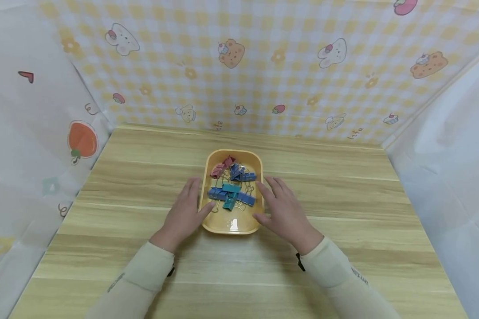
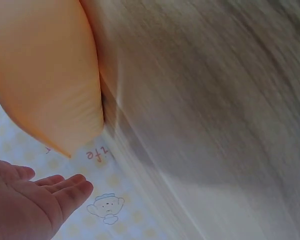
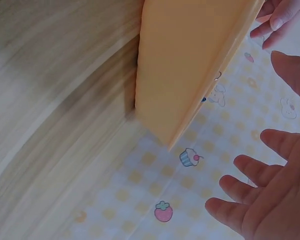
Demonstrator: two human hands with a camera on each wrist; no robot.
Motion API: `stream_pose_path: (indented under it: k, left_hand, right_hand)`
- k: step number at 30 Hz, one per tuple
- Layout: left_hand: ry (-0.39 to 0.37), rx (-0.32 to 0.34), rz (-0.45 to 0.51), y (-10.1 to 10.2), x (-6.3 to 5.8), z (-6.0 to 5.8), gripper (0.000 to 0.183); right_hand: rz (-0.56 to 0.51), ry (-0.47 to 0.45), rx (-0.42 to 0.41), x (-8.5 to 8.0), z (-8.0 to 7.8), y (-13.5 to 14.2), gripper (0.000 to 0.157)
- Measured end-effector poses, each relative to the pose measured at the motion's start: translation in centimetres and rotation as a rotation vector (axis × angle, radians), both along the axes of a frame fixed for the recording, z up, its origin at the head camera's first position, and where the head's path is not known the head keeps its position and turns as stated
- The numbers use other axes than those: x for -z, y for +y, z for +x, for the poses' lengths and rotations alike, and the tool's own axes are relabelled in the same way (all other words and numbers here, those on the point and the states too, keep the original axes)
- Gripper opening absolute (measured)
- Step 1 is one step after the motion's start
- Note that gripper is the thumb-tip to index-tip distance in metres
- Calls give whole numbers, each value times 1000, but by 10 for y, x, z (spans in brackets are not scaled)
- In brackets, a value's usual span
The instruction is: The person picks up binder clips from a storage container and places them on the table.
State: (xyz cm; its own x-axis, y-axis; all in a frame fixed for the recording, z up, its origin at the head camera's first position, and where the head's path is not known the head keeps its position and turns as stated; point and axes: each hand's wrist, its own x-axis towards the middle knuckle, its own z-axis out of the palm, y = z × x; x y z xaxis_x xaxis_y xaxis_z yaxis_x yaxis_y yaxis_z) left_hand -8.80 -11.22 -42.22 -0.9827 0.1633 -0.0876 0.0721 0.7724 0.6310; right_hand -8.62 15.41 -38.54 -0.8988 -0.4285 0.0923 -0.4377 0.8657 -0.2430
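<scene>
A yellow plastic tray (image 1: 233,227) with rounded corners stands on the wooden table. In it lies a loose pile of binder clips: red ones (image 1: 219,169) at the far left, blue ones (image 1: 247,198) and teal ones (image 1: 230,188) nearer the middle. My left hand (image 1: 185,212) is at the tray's left side, fingers straight, thumb over the rim. On the other side my right hand (image 1: 285,212) has its fingers spread, with thumb and forefinger close to the right rim. Both wrist views show the tray's outer wall (image 2: 45,65) beside fingers that grip nothing.
The wooden table (image 1: 335,195) stretches out around the tray. Behind it rises a yellow checked cloth (image 1: 259,88) with cartoon prints, and pale sheets hang at the left (image 1: 28,133) and right (image 1: 451,146).
</scene>
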Motion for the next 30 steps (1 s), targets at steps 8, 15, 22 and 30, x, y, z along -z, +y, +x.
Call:
stream_pose_path:
  k: [8, 15, 22, 30]
  left_hand:
    - [-34, -12, 42, 3, 10, -6, 79]
    - [-47, -19, 64, 4, 14, -9, 77]
    - [-82, -17, 54, 6, 15, -13, 77]
    - [-111, 0, 38, 8, 16, -15, 79]
  right_hand:
    - [28, 16, -55, -1, -6, -6, 77]
    - [32, -38, -65, -2, -9, -10, 74]
    - [27, -77, -90, 1, -13, -12, 72]
    - [47, -95, -147, 0, -22, -16, 67]
